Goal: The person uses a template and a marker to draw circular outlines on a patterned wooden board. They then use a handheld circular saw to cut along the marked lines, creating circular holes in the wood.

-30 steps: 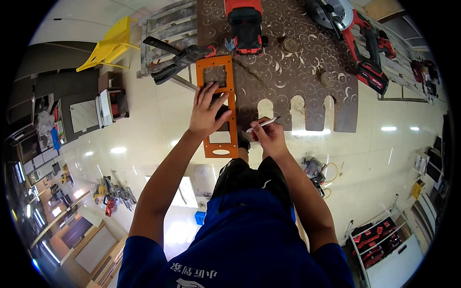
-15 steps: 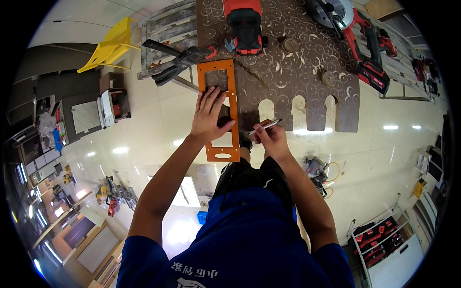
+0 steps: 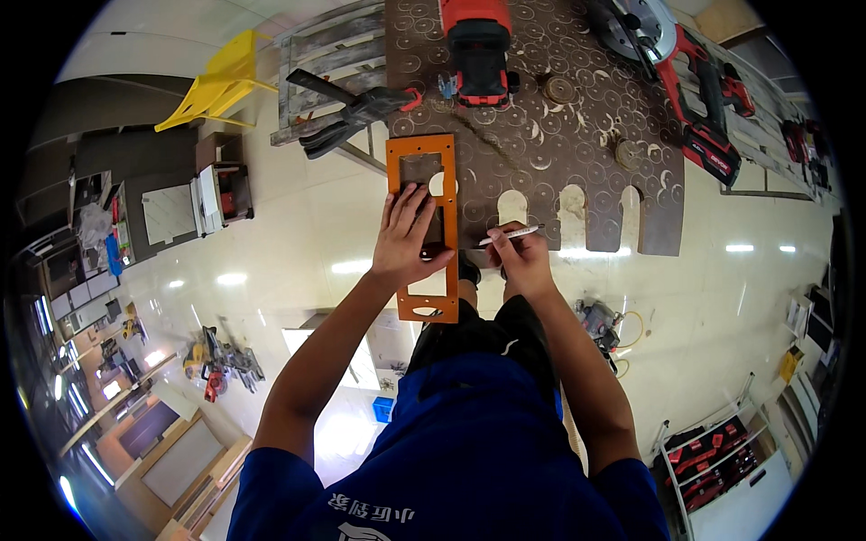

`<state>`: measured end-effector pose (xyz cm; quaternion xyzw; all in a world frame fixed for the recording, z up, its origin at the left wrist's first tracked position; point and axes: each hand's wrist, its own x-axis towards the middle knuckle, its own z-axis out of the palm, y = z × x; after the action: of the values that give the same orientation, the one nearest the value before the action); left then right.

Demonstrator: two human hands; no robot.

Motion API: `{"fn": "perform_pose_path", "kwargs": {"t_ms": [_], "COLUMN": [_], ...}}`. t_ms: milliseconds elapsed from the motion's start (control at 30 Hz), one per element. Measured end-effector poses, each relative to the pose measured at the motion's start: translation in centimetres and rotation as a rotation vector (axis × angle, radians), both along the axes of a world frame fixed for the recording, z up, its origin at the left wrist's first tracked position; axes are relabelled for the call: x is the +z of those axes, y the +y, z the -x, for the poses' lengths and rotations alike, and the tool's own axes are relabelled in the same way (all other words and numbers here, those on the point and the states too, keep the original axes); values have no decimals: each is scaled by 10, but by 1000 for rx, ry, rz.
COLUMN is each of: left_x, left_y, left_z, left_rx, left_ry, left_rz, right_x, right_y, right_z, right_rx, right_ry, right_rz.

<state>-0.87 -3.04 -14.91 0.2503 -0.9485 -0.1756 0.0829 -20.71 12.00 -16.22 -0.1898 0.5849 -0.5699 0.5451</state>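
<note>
My left hand (image 3: 408, 242) lies spread over an orange routing template (image 3: 450, 169), its fingers across the frame and its thumb by the right side rail. The template has several cut-out windows and rests at the left edge of a dark brown board (image 3: 577, 144), jutting out past the board's near edge. In my right hand (image 3: 523, 261) a slim white pen (image 3: 516, 233) is pinched, just right of the template, tip pointing left. Close above that hand is a round-ended slot (image 3: 512, 207) cut into the board's near edge; two similar slots follow to the right.
A red and black power tool (image 3: 478, 63) stands on the board's far side. A black clamp (image 3: 361, 113) sits at its left edge. To the right lies a circular saw (image 3: 690, 99) with its battery. Wood shavings and loose round offcuts (image 3: 559, 87) are scattered over the board.
The template has slid toward me along the board, my left hand going with it. A pale rounded opening now shows in its upper window. My right hand still grips the pen.
</note>
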Motion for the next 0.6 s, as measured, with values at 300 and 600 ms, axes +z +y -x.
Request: {"fn": "perform_pose_path", "kwargs": {"t_ms": [300, 600], "left_x": [2, 1], "left_y": [4, 6], "left_z": [-2, -3], "left_rx": [-2, 18], "left_ry": [0, 34], "left_rz": [-25, -73], "right_x": [11, 9], "right_y": [-9, -11], "right_z": [1, 3], "right_rx": [-6, -33], "right_ry": [-29, -67], "right_rz": [-14, -40]}}
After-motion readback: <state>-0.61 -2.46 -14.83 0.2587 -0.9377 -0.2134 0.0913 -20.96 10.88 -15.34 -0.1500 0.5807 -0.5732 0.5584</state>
